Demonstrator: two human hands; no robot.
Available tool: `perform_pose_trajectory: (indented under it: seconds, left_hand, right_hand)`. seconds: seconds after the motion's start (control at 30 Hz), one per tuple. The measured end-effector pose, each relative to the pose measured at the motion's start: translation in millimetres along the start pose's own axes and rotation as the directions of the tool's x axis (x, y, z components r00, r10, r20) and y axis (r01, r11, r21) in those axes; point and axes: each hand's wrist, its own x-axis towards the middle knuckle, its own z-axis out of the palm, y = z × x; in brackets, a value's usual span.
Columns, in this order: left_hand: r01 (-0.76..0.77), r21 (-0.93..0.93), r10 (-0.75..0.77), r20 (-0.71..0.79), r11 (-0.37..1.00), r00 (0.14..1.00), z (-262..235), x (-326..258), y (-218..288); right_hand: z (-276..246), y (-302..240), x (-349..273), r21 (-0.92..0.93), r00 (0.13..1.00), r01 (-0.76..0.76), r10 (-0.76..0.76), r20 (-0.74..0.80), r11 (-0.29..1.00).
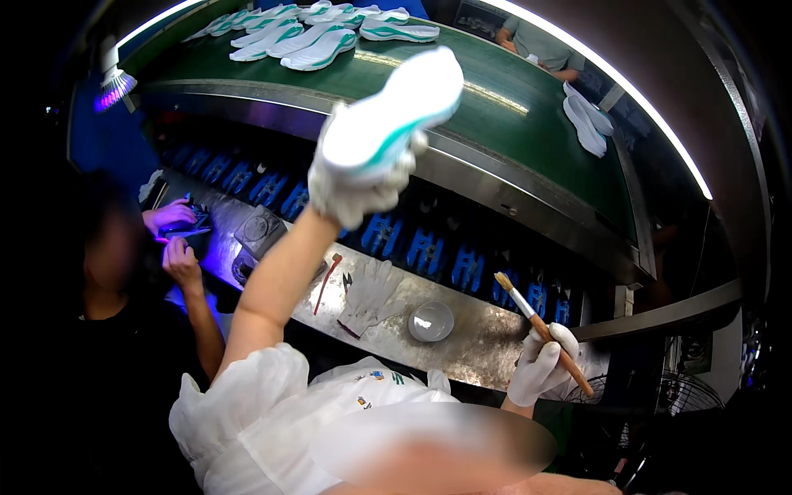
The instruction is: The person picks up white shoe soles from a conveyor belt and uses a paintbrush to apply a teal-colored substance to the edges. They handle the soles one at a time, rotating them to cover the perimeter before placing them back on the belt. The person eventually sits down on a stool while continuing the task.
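Note:
My left hand (356, 191), in a white glove, is raised over the front edge of the green belt. It grips a white shoe sole (400, 111) with a teal stripe along its side; the sole is tilted and slightly blurred. At the lower right, my gloved right hand (540, 367) holds a paintbrush (523, 305) by its wooden handle, the pale bristles pointing up and to the left. Between the two hands, a small translucent bowl (431, 321) sits on the metal bench (474, 351). What the bowl contains is hard to make out.
Several white soles (318, 48) lie at the belt's far left, and a pair (586, 120) at its right. A loose glove (369, 299) and a red-handled brush (328, 285) lie on the bench. Blue clamps (425, 250) line its back. Co-workers are at left and far right.

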Motion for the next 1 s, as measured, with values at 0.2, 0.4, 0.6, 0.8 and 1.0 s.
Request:
perform_pose_trajectory:
  seconds: [0.2,0.4,0.6,0.8,1.0]
  left_hand:
    - [-0.431,0.300,0.524,-0.540,0.851,0.659,-47,73,68]
    - [0.040,0.739,0.491,-0.486,0.673,0.723,-50,135,6]
    - [0.467,0.678,0.277,-0.377,-0.568,0.884,-43,251,-89]
    - [0.191,0.314,0.178,-0.068,-0.930,0.982,-144,366,-152]
    - [0.389,0.249,0.314,-0.291,-0.887,0.904,-111,362,-146]
  right_hand:
    - [-5,14,-7,-0.043,0.999,-0.054,0.054,-0.001,0.998]
    - [-40,33,-14,-0.132,0.995,-0.077,0.067,-0.076,0.988]
    - [-80,38,-26,-0.051,0.955,-0.239,0.225,-0.193,0.970]
    - [-120,38,-36,-0.044,0.905,-0.378,0.359,-0.230,0.925]
    - [-141,47,-41,-0.043,0.874,-0.441,0.418,-0.250,0.896]
